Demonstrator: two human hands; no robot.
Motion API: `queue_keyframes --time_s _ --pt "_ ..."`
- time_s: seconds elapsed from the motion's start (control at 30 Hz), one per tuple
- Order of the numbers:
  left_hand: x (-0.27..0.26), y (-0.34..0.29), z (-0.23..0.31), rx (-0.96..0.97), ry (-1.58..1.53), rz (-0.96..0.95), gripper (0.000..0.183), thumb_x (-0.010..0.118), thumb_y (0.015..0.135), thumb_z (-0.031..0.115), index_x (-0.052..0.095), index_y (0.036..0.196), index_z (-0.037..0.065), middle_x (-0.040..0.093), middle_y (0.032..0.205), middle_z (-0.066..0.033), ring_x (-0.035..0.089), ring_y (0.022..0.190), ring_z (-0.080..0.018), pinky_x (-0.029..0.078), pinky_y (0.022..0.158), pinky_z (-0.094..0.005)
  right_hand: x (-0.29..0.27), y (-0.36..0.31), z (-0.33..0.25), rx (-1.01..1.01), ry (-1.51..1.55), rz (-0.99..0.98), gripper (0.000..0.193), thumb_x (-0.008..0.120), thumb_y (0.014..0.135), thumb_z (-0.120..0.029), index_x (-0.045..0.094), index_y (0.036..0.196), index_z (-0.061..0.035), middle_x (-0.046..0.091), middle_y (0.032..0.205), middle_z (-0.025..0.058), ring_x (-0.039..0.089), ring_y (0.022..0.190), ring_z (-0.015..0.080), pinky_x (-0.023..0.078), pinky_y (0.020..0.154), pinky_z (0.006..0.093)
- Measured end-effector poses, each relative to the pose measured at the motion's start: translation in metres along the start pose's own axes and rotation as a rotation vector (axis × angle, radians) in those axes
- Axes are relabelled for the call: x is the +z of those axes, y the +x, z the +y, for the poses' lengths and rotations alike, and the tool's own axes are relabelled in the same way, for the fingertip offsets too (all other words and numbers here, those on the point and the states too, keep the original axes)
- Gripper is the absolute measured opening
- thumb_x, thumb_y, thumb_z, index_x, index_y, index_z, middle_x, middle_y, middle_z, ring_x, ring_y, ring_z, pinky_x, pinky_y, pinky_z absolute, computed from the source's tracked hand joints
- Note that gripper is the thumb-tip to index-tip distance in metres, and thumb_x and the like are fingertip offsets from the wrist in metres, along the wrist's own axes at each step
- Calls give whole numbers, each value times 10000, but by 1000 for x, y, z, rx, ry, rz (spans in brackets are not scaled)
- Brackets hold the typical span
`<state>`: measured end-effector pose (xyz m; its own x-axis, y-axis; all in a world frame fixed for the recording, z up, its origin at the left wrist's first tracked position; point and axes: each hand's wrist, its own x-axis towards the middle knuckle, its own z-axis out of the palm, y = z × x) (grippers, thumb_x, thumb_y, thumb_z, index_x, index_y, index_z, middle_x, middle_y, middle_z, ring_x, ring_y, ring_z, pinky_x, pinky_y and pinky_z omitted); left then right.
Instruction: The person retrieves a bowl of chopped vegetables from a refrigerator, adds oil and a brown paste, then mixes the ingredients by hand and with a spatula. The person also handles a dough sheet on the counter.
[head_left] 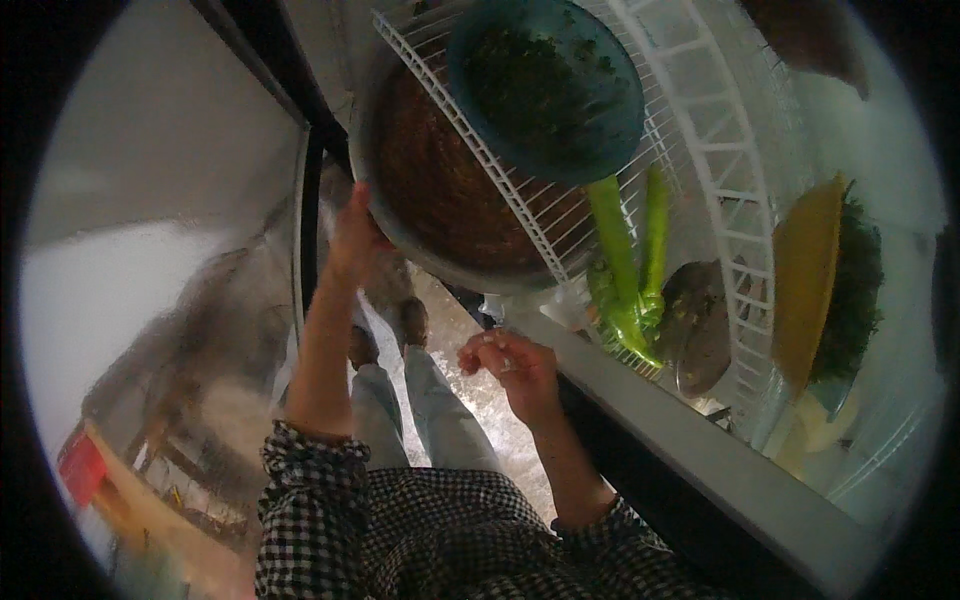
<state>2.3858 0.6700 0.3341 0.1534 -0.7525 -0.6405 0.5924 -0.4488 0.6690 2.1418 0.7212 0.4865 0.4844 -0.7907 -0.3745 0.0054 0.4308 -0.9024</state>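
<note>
A large round metal pan [440,190], brown inside, reaches out past the edge of a white wire shelf [480,150]. My left hand [358,240] grips the pan's near left rim, thumb side up. On the wire shelf, overlapping the pan from above in this view, is a teal bowl [610,130] of chopped green herbs. Lower right of the pan, my right hand [510,365] hangs in the air beside the refrigerator's front edge. Its fingers are curled together, with pale ring-like bands on them, and nothing shows in them.
Bright green plastic [620,270] lies on the rack near a dark round dish [695,330]. Further right a yellow bowl [808,290] holds leafy greens. The refrigerator's light front edge [680,430] runs diagonally at right. A dark-edged glass door [305,220] stands at left.
</note>
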Motion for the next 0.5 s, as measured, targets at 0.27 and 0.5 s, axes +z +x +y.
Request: queue_keyframes --time_s 0.27,0.5 --pt "-62 52 49 23 137 58 690 383 965 601 465 1377 53 597 1233 -127 584 1078 -261 475 910 -403 13 59 22 -82 -159 121 200 542 980 -143 632 1010 33 665 942 112 618 830 152 500 762 284" --pt "-28 -31 9 49 -15 203 601 439 959 575 551 1247 60 663 1047 -92 639 942 -195 553 774 -364 -9 156 59 -382 -748 244 226 522 973 -120 626 1159 -46 668 1065 141 648 932 267 507 822 349"
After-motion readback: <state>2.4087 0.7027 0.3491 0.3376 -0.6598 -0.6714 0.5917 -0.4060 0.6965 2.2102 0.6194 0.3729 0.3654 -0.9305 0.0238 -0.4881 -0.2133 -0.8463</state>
